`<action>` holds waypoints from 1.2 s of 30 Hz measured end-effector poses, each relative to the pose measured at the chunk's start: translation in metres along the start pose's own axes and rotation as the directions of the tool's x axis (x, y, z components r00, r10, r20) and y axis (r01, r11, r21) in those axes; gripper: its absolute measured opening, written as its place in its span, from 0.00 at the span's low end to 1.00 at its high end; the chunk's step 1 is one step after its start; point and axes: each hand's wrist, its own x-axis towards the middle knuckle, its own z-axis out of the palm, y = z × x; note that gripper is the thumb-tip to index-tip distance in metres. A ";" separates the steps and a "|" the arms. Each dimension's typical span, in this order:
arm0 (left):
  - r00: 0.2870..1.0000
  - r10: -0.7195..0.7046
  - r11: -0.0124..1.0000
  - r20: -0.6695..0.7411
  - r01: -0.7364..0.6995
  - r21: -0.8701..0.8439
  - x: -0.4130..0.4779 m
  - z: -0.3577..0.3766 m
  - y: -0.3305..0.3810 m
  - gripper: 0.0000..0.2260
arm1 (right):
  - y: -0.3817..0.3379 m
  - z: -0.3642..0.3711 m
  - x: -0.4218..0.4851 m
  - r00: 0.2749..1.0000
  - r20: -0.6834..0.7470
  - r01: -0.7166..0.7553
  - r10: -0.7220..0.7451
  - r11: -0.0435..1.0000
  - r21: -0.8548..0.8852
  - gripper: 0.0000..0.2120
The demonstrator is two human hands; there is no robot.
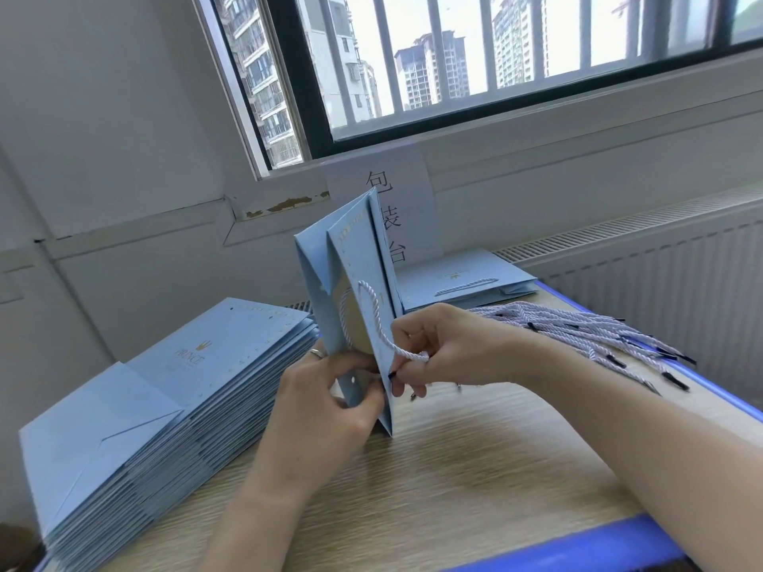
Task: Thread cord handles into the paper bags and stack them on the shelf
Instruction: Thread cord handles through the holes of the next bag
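A light blue paper bag (pixel 355 258) stands on its edge in the middle of the wooden table (pixel 475 468), its mouth end down near my hands. My left hand (pixel 326 400) grips the bag's lower edge beside a punched hole. A white twisted cord (pixel 382 324) loops across the bag's face. My right hand (pixel 437 348) pinches that cord's end against the bag's edge. A bundle of loose white cords with black tips (pixel 594 336) lies to the right, behind my right forearm.
A tall pile of flat blue bags (pixel 165 402) lies at the left. Flat bags with cords fitted (pixel 462 282) lie at the back under a paper sign (pixel 388 208). A radiator (pixel 660 274) and window wall stand behind the table's blue-edged right side.
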 end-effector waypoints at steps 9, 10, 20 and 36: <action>0.999 -0.042 0.999 -0.017 0.042 0.033 0.001 0.004 -0.004 0.17 | 0.002 0.000 0.001 1.000 -0.024 0.007 -0.007 1.000 -0.010 0.04; 0.999 -0.037 0.999 -0.019 0.038 0.035 0.001 0.004 -0.003 0.16 | 0.002 0.000 0.001 1.000 -0.024 0.010 -0.011 1.000 -0.011 0.04; 0.997 -0.065 0.995 -0.038 0.068 0.076 0.001 0.009 -0.004 0.10 | 0.008 0.000 0.004 0.996 -0.067 0.051 -0.054 0.997 -0.052 0.03; 0.995 -0.095 0.966 0.019 0.087 0.244 0.000 0.012 -0.002 0.07 | 0.005 0.004 0.003 0.953 -0.247 0.140 -0.178 0.977 -0.163 0.27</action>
